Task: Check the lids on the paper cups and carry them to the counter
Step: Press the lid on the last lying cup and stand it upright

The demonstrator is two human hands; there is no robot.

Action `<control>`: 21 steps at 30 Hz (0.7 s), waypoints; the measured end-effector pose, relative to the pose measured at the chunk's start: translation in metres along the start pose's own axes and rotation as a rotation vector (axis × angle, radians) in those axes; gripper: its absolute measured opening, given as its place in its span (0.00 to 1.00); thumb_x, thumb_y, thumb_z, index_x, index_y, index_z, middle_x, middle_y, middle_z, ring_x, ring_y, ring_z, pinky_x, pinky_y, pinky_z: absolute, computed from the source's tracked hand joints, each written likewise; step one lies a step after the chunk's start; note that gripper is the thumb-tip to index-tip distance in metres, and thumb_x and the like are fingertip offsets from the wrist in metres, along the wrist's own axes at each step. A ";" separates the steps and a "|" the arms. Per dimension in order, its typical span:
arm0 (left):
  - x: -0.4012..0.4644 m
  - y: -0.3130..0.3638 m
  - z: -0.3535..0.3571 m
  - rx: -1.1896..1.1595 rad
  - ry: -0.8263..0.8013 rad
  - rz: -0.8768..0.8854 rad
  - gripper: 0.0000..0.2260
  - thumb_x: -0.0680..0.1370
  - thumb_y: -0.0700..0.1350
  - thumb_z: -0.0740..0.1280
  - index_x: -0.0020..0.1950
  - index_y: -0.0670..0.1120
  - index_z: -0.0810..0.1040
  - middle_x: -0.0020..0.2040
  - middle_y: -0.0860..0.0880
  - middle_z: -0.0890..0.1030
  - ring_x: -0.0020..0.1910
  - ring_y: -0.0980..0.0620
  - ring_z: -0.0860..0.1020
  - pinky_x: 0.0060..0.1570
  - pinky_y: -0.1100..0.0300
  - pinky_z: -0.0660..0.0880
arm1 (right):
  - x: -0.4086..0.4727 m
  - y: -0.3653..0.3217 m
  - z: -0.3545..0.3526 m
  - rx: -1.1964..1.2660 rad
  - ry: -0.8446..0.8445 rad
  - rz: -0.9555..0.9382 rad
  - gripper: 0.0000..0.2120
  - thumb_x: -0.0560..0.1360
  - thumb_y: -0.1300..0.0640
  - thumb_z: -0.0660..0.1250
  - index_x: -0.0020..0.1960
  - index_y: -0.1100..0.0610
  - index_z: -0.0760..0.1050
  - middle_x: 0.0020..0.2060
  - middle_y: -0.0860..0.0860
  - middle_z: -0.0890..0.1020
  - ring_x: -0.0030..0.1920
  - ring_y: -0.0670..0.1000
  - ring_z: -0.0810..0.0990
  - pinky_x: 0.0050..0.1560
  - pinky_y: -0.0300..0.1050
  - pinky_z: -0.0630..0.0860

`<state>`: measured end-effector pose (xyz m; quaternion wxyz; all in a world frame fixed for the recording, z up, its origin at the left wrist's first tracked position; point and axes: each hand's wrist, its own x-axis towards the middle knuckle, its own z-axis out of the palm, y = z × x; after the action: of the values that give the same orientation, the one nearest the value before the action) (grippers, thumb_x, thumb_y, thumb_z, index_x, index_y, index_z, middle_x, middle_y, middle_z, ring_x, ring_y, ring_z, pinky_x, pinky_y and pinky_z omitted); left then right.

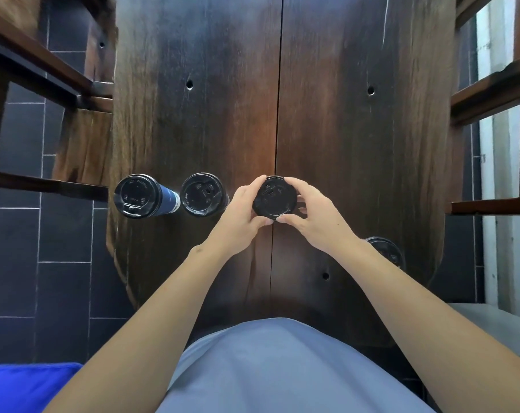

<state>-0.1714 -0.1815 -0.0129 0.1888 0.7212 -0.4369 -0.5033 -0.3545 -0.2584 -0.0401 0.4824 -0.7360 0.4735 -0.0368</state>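
Observation:
Several paper cups with black lids stand on a dark wooden table (357,144). Both hands grip the black lid (274,198) of the middle cup: my left hand (241,216) wraps its left rim and my right hand (315,216) its right rim, thumbs meeting at the near edge. The cup body under that lid is hidden. To the left stand a lidded cup (203,194) and, at the table's left edge, a blue cup with a black lid (139,196). Another lidded cup (385,251) stands near the right edge, partly behind my right forearm.
Wooden benches (44,76) flank the table on the left and more wooden rails (491,93) on the right. Dark tiled floor (29,263) lies below. A blue cushion (23,386) sits at the lower left.

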 end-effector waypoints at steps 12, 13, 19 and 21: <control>-0.020 0.018 -0.002 0.182 0.103 -0.005 0.46 0.77 0.46 0.80 0.87 0.50 0.55 0.85 0.48 0.62 0.83 0.47 0.62 0.81 0.48 0.59 | -0.036 0.001 -0.027 0.089 0.125 0.061 0.37 0.76 0.49 0.77 0.79 0.48 0.65 0.76 0.48 0.72 0.68 0.43 0.73 0.66 0.38 0.72; -0.026 0.023 -0.001 0.248 0.176 0.031 0.45 0.77 0.47 0.80 0.87 0.49 0.57 0.84 0.47 0.63 0.83 0.46 0.62 0.80 0.52 0.58 | -0.047 0.003 -0.035 0.068 0.173 0.047 0.34 0.76 0.50 0.77 0.78 0.49 0.67 0.74 0.48 0.74 0.67 0.43 0.74 0.64 0.35 0.71; -0.050 0.062 0.041 0.307 0.336 0.428 0.25 0.77 0.41 0.79 0.73 0.39 0.78 0.69 0.39 0.79 0.69 0.39 0.77 0.71 0.55 0.69 | -0.118 0.045 -0.080 -0.091 0.338 0.005 0.25 0.75 0.57 0.78 0.70 0.54 0.76 0.68 0.50 0.78 0.70 0.52 0.75 0.72 0.55 0.73; -0.047 0.071 0.064 0.287 0.144 0.405 0.26 0.79 0.44 0.78 0.76 0.43 0.76 0.72 0.43 0.77 0.71 0.43 0.76 0.73 0.57 0.71 | -0.133 0.064 -0.085 -0.118 0.305 0.065 0.28 0.73 0.54 0.79 0.71 0.50 0.75 0.70 0.48 0.76 0.72 0.51 0.73 0.73 0.49 0.69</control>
<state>-0.2649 -0.1707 0.0371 0.2121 0.6724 -0.6249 -0.3352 -0.5134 -0.2239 0.0109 0.3616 -0.7333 0.5662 -0.1048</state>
